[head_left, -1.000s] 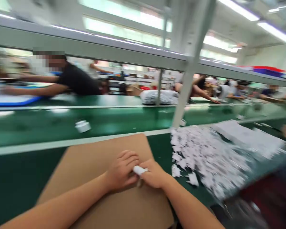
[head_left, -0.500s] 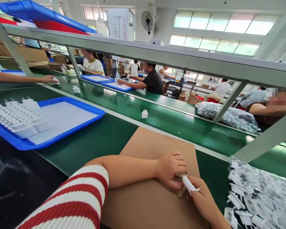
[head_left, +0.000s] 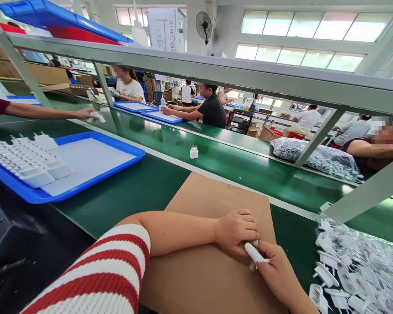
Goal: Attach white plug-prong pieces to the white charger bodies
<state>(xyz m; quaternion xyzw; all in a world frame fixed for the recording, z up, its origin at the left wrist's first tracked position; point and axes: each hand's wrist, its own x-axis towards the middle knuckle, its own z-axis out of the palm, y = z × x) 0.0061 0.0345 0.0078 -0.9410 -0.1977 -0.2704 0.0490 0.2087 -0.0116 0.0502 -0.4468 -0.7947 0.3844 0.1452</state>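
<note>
My left hand (head_left: 237, 231) is closed, its fingers curled down over the brown cardboard sheet (head_left: 196, 279). Against it, my right hand (head_left: 277, 266) is closed in a pinch. A white sleeve-like wrapping (head_left: 255, 254) shows where the two hands meet, seemingly around my right thumb. Whatever lies between the fingers is hidden or too small to name. To the right of my right hand lies a heap of white plastic plug parts (head_left: 350, 266), partly in clear bags.
A white charger (head_left: 194, 152) stands on the green belt (head_left: 222, 161). At left, a blue tray (head_left: 131, 155) holds rows of white chargers (head_left: 29, 161). A co-worker's hand (head_left: 87, 114) reaches over the belt. A metal shelf frame (head_left: 196, 65) crosses ahead; a bagged heap (head_left: 314, 159) lies beyond.
The charger on the belt has shifted slightly left. The co-worker's hand has reached right, to the other white charger. My hands stay together, the white wrapping turned slightly and moved left.
</note>
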